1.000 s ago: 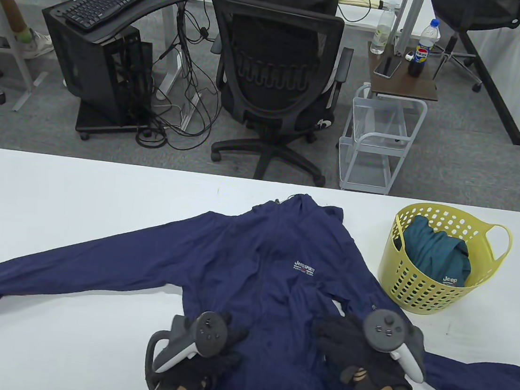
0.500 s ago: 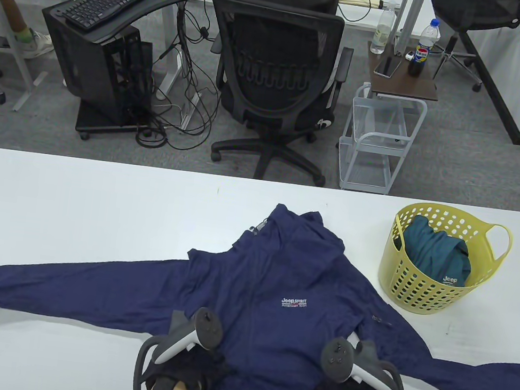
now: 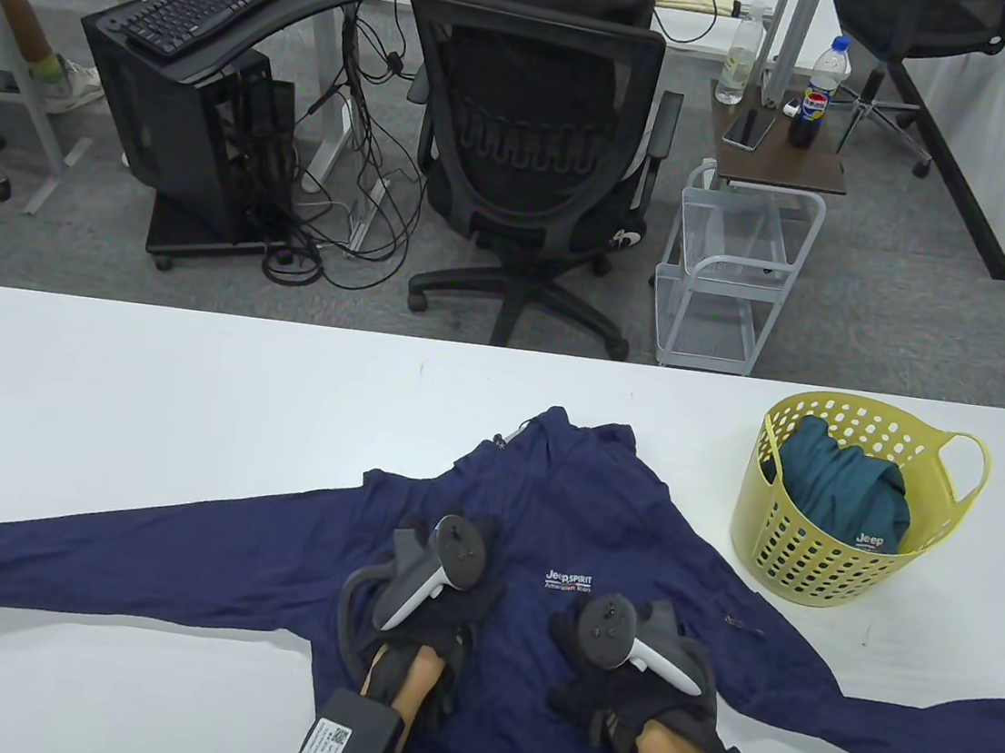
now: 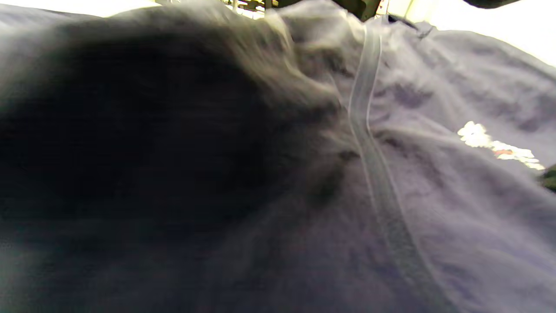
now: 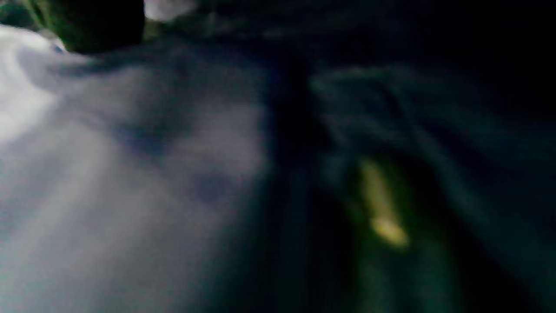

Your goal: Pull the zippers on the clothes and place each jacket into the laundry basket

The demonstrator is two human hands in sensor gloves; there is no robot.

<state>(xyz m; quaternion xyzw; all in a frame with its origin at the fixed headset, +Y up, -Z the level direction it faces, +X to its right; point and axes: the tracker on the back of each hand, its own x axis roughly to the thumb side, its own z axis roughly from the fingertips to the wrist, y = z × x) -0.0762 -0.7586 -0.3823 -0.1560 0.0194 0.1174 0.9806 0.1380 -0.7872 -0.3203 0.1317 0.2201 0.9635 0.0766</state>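
Left wrist view, heavily blurred. Navy jacket [image 4: 434, 208] fills nearly the whole frame, fabric creased. Closed zipper [image 4: 369, 143] runs as a pale strip from the collar at top centre down toward the lower right, bending slightly midway. White chest logo [image 4: 482, 138] with a red touch sits to the right of the zipper, near the right edge. A large dark smeared mass, presumably the gloved left hand [image 4: 130, 139], covers the left half; finger positions cannot be made out. Bright white surface [image 4: 499, 21] shows at upper right.

table view: bright, even, sharp, edges bowed | left wrist view: blurred, glare along top | right wrist view: dim, heavily blurred
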